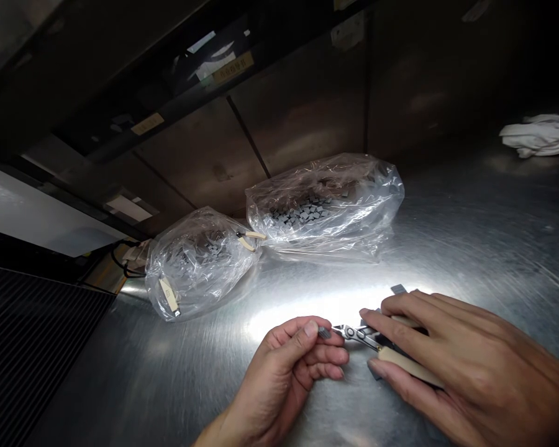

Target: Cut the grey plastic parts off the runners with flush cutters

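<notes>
Between the thumb and forefinger of my left hand [291, 363] is a small grey piece [324, 333]. My right hand [475, 354] is closed around cream-handled nippers [412, 365], whose metal jaws point left and reach the fingertips of my left hand. Whether the jaws touch the grey piece I cannot tell. Flat grey pieces [399, 289] show on the metal table [177, 379] just beyond and under my right hand, partly hidden by it.
Two clear plastic bags [326, 205] with many small grey pieces lie at the back. Another cream-handled hand tool [250, 239] rests by the left bag, which has a cream box-cutter-like item [169, 297] on it. A white cloth [538, 135] lies far right.
</notes>
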The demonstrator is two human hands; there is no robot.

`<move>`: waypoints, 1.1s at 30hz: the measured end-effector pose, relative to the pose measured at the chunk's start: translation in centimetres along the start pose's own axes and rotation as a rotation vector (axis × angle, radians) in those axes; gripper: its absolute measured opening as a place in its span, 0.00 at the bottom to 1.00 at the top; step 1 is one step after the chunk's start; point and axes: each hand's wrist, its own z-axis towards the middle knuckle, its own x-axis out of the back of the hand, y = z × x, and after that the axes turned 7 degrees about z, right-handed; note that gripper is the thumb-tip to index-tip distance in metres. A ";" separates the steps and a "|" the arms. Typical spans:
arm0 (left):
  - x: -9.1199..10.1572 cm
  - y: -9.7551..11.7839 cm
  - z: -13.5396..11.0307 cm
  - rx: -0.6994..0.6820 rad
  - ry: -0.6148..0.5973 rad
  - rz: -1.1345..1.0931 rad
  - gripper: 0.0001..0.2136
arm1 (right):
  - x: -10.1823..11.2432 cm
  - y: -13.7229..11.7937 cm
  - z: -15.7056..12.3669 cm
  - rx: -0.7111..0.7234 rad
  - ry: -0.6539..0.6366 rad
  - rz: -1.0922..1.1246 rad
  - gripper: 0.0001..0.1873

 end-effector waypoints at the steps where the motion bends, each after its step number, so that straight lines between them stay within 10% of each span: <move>1: 0.0 0.0 0.0 0.000 -0.006 0.001 0.07 | 0.0 0.0 0.0 -0.001 -0.004 0.001 0.14; 33: -0.6 -0.4 -0.3 0.004 0.148 0.085 0.13 | -0.5 -0.3 -0.3 0.188 0.013 -0.208 0.15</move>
